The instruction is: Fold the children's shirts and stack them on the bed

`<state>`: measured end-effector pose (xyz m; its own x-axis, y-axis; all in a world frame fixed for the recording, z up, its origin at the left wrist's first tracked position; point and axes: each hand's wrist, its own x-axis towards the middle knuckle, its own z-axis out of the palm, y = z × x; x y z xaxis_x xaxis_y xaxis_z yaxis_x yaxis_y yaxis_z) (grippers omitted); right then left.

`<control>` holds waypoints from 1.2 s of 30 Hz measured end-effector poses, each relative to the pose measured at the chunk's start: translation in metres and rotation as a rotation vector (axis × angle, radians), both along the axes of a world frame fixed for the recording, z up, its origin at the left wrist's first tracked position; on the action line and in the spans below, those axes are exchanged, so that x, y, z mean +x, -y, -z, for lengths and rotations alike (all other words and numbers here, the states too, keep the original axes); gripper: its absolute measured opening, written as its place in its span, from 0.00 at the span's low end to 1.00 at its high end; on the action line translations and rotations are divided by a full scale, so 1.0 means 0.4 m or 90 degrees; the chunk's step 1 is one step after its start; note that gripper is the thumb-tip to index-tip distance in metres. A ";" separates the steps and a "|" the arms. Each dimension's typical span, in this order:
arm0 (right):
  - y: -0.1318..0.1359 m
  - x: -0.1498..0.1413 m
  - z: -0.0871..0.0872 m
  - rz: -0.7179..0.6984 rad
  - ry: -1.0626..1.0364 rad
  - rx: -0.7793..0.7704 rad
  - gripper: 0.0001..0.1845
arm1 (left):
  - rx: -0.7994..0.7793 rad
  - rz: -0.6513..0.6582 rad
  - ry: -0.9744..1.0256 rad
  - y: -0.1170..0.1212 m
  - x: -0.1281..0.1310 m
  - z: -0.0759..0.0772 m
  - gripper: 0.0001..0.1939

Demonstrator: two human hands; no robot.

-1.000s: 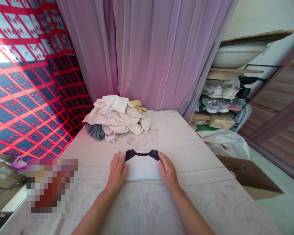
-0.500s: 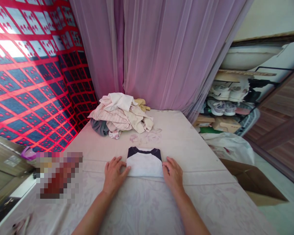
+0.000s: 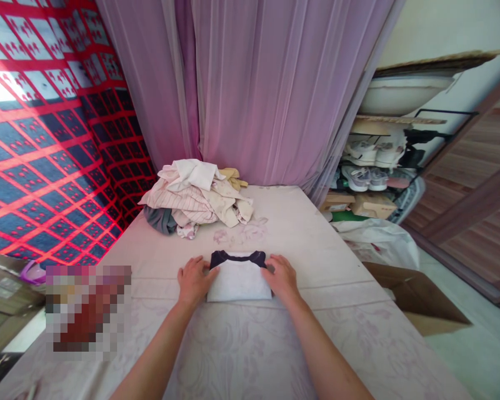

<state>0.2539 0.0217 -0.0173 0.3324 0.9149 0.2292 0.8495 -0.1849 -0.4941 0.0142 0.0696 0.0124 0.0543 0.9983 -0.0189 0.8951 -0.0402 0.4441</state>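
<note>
A folded shirt (image 3: 238,282), white with a dark neckline and dark shoulders, lies flat on the bed in front of me. At its left edge rests my left hand (image 3: 194,281), the thumb touching the shirt and the fingers spread on the bedding. My right hand (image 3: 282,278) is at the right edge in the same way, thumb on the dark shoulder part and fingers apart. Neither hand visibly lifts the cloth. What lies under the palms is hidden.
A loose heap of clothes (image 3: 191,194) sits at the far left of the bed (image 3: 275,222), before purple curtains (image 3: 250,83). Right of the bed stand an open cardboard box (image 3: 416,297), a white plastic bag (image 3: 379,239) and a shoe rack with shoes (image 3: 364,178). A blurred patch covers something at left.
Both hands have slid up along the shirt's sides toward its neckline, thumbs now over its edges. The view has shifted slightly to the right.
</note>
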 end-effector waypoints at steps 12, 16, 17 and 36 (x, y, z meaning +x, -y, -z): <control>0.082 -0.009 -0.021 -0.057 -0.434 0.067 0.12 | -0.028 0.029 0.432 0.040 -0.011 -0.005 0.13; 0.102 -0.006 -0.041 -0.030 -0.446 -0.084 0.22 | -0.116 -0.012 0.421 0.078 -0.013 -0.030 0.17; 0.108 -0.005 -0.049 -0.030 -0.405 -0.123 0.23 | -0.127 -0.021 0.373 0.085 -0.015 -0.034 0.18; 0.059 0.018 -0.104 -0.079 -0.007 -0.258 0.15 | -0.138 0.119 -0.029 0.021 -0.066 -0.070 0.11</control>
